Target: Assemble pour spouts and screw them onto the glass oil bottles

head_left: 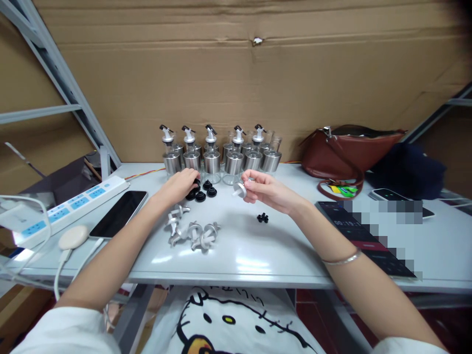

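The person's left hand reaches out over the pale tabletop and rests palm down on a small cluster of black caps, fingers curled over the nearest one; whether that grip has actually closed on a cap I cannot tell, since the fingers hide it. The right hand is raised a little above the surface, its grip pinched shut on a silver pourer spout, held sideways between thumb and fingertips with the round collar facing left. Just behind both hands stands a row of glass bottles with steel sleeves, several already topped with spouts, lined up against the cardboard wall. Nearer the person, below the left hand, a loose heap of silver spouts lies on the tabletop, and a few tiny black plugs sit apart under the right wrist. That wrist wears a thin bangle. Off to the left lie a dark phone, a white power strip and a round white charger puck with its cable. To the right a brown leather bag rests near the wall, with a dark tablet lying in front of it.
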`<state>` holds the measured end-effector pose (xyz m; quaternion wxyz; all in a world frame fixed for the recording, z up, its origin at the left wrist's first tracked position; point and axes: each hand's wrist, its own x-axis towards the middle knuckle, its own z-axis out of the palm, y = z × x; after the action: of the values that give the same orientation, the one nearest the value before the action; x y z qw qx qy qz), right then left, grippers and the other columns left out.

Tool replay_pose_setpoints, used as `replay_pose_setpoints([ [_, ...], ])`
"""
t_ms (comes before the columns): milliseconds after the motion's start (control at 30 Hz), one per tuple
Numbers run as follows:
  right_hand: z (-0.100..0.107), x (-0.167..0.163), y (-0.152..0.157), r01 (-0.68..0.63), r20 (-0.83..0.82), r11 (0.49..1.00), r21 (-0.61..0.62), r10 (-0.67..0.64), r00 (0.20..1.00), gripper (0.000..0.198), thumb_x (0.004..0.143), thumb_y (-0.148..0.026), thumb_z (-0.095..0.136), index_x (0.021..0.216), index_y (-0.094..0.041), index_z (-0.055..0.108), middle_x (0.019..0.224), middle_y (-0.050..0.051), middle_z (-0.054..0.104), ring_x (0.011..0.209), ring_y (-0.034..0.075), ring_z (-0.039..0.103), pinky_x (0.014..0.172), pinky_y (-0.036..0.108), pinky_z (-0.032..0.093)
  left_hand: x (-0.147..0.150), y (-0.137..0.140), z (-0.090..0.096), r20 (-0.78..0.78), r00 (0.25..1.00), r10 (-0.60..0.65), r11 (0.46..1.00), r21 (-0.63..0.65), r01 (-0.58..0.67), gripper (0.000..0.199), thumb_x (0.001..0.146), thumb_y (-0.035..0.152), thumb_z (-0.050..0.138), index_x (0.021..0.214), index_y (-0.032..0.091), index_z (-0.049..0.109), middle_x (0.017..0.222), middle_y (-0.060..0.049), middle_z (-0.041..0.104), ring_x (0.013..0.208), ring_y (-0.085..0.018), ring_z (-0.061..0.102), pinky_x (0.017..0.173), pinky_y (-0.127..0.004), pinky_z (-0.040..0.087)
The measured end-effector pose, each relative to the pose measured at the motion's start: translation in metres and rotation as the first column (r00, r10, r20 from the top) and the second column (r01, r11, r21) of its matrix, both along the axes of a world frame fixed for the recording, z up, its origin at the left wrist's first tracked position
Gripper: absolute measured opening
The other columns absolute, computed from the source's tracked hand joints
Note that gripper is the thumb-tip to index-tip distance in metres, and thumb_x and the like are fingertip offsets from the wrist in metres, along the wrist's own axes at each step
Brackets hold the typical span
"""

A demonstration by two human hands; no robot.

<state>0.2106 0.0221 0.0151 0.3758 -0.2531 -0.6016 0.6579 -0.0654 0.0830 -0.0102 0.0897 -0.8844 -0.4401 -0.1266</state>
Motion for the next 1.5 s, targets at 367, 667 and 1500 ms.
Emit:
replay_pose_setpoints([
  [367, 0.001, 0.001, 0.004, 0.12, 0.043, 0.99, 0.07, -0.123, 0.992, 0.04, 0.072, -0.039, 0.076, 0.069, -0.02, 0.041, 0.046, -0.009, 0.05, 0.046, 0.008, 0.044, 0.052, 0.024, 0.028, 0.058, -0.062, 0.023, 0.836, 0.546, -0.048, 0.923, -0.172, 0.344, 0.02, 0.083, 0.031, 0.061, 0.098, 0.017, 0.057, 0.094, -0.005, 0.06, 0.083, -0.015, 0.058, 0.065, -0.024, 0.046],
  [667, 0.004, 0.003, -0.001, -0.012, 0.005, 0.998, 0.063, 0.012, 1.0, 0.044, 0.07, -0.03, 0.077, 0.066, -0.02, 0.035, 0.047, -0.01, 0.045, 0.045, 0.006, 0.039, 0.053, 0.023, 0.024, 0.074, -0.084, 0.02, 0.953, 0.264, 0.147, 0.744, -0.283, 0.605, 0.029, 0.071, 0.033, 0.076, 0.091, 0.016, 0.062, 0.09, -0.003, 0.065, 0.084, -0.014, 0.063, 0.08, -0.028, 0.053],
  [1500, 0.0, 0.005, -0.003, -0.253, 0.073, 0.961, 0.112, 0.246, 0.967, 0.039, 0.077, -0.031, 0.073, 0.068, -0.02, 0.036, 0.047, -0.011, 0.041, 0.043, 0.004, 0.037, 0.045, 0.019, 0.02, 0.075, -0.088, 0.02, 0.947, 0.268, 0.174, 0.672, -0.314, 0.671, 0.032, 0.066, 0.036, 0.081, 0.077, 0.012, 0.063, 0.064, -0.001, 0.065, 0.057, -0.012, 0.064, 0.057, -0.025, 0.054],
])
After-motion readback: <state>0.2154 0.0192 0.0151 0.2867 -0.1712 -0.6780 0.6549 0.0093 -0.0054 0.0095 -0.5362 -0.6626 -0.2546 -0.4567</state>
